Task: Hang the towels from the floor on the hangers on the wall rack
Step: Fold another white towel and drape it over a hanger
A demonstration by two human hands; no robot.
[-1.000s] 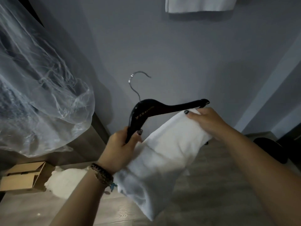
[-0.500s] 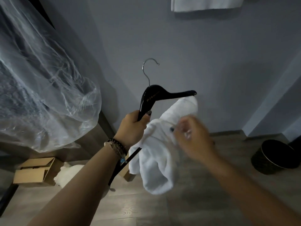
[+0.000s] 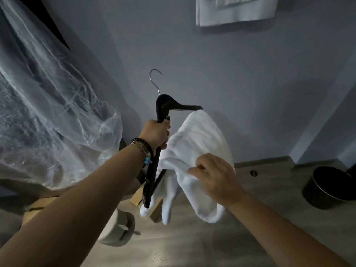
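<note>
Nearest to me, my two forearms reach up from the bottom edge. My left hand [image 3: 157, 132] has its fingers wrapped tight round one arm of the glossy black wooden hanger with a silver hook [image 3: 163, 105], which stands tilted, hook uppermost, its lower end pointing down toward the floor. My right hand [image 3: 215, 175] pinches a fold of the white terry towel [image 3: 196, 139] with curled fingers; the towel is draped over the hanger's crossbar, its upper edge touching the hanger's right tip, its loose ends hanging free just above the floor.

Below the hanger, on the grey wood-plank floor [image 3: 192, 245], I see a pale crumpled towel [image 3: 117, 230] near left, beside light cardboard boxes [image 3: 152, 207]. To the right the floor lies open up to a dark round bin [image 3: 329, 187] near the right edge.

On the left, a garment in crinkled clear plastic wrap [image 3: 48, 112] bulges close to my left arm.

Farthest, the plain grey wall [image 3: 240, 78] meets the floor at a skirting line, and a white towel already hanging [image 3: 235, 12] shows its lower hem at the top edge, well above the hook.
</note>
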